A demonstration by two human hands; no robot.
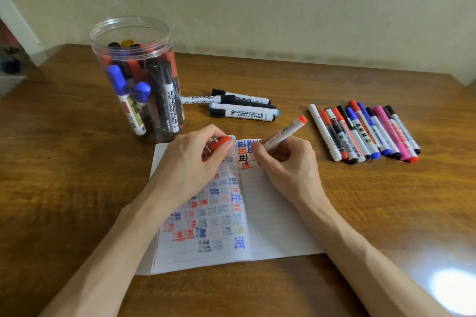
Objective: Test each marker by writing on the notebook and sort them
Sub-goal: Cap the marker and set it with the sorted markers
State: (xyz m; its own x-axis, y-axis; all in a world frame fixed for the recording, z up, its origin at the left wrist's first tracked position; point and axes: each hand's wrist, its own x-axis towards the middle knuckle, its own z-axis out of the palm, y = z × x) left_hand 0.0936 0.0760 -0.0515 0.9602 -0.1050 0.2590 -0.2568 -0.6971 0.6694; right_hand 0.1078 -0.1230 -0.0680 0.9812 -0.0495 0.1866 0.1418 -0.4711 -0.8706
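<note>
An open notebook (273,216) lies on the wooden table, its left page full of red, blue and black test marks. My right hand (286,159) grips a white marker with a red end (286,132), tip down on the top of the right page beside a fresh red mark (247,166). My left hand (190,159) rests on the left page and pinches the red cap (221,143). A clear plastic jar (140,80) at the back left holds several markers.
Three whiteboard markers (242,107) lie in a group behind the notebook. A row of several markers (365,132) in red, blue, black and pink lies to the right. A wall runs behind the table (64,175). Glare shows at the bottom right.
</note>
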